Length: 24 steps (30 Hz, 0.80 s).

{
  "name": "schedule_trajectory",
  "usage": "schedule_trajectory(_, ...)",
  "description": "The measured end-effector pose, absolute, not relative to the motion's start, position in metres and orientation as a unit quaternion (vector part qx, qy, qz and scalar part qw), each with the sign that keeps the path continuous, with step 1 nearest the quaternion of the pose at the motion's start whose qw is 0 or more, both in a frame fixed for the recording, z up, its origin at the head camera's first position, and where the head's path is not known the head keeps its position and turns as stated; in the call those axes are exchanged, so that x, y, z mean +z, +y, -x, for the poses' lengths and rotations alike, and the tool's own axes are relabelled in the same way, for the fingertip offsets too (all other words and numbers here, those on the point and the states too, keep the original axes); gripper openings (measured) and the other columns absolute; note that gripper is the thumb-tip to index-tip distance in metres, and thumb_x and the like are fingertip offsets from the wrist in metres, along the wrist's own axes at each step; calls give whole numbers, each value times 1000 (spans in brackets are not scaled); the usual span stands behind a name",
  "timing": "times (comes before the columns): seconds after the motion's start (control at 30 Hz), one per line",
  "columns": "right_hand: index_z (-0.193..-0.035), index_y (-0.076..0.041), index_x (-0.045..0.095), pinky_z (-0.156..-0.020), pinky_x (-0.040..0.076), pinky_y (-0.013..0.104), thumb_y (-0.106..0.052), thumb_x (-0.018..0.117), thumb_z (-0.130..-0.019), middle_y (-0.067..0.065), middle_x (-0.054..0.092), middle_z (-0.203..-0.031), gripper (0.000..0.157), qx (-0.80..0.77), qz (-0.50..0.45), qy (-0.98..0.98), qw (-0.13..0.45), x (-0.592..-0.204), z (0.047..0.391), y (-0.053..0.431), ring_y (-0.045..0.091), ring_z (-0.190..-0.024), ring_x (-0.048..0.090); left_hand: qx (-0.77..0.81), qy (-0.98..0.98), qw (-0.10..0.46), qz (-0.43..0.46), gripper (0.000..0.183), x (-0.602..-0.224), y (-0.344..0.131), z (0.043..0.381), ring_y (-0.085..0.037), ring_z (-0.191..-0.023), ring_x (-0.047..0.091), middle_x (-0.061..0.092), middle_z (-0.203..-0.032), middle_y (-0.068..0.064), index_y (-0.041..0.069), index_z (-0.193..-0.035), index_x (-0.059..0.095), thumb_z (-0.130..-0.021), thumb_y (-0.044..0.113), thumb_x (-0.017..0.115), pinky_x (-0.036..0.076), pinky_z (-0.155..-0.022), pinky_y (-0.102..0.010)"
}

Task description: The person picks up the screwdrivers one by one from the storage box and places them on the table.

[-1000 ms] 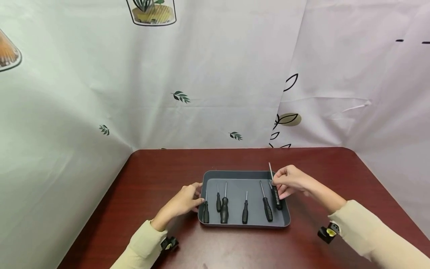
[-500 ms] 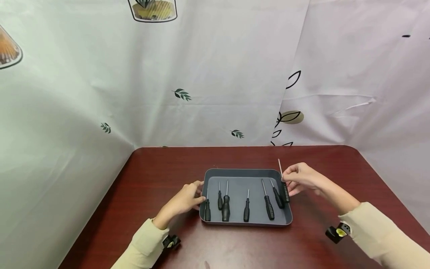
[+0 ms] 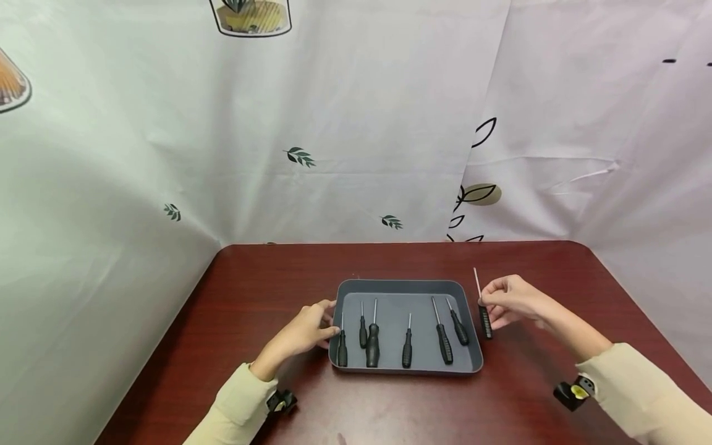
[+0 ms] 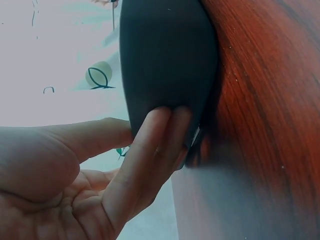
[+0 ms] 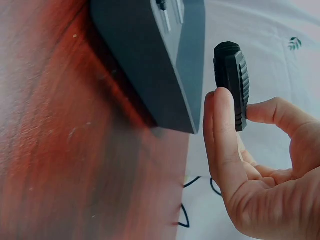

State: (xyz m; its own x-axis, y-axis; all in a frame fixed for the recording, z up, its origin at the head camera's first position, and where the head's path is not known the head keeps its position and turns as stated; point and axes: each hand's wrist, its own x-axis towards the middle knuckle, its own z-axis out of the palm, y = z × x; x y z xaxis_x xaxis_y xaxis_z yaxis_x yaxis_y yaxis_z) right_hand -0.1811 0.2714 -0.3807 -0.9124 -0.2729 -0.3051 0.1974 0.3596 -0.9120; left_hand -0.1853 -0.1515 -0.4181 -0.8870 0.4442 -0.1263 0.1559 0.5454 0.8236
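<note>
Just past the tray's right wall, my right hand (image 3: 514, 300) pinches a screwdriver (image 3: 485, 320) with a black ribbed handle, its thin shaft pointing up and away. The right wrist view shows that handle (image 5: 231, 75) between thumb and fingers, raised above the table. At the left, my left hand (image 3: 305, 330) grips the side of a grey rectangular tray (image 3: 389, 290), thumb at the rim and fingers against the outer wall (image 4: 170, 55). Several black-handled screwdrivers lie spread inside the tray, among them a thick one (image 3: 372, 347) and one near the right wall (image 3: 459, 330).
The tray stands on a dark red wooden table (image 3: 267, 278). White cloth (image 3: 356, 123) printed with leaves hangs behind the table and along both sides. A small black wrist camera (image 3: 573, 393) is worn on the right arm, another (image 3: 282, 402) on the left.
My right hand has carried its screwdriver rightward, from over the tray's right side to beyond its right wall. The left hand has kept its grip on the tray.
</note>
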Motion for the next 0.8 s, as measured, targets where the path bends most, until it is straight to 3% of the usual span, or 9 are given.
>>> schedule_trajectory(0.8,-94,9,58,-60,63,37,2,58,-91,7,59,-73,8,-548,6,810,211,-401,179,283,17,-59,66,439,865,157,-188,59,-411,-151,181,-28,-78,71,65,-104,-28,-20,-141,36,-92,-8,66,61,-56,-32)
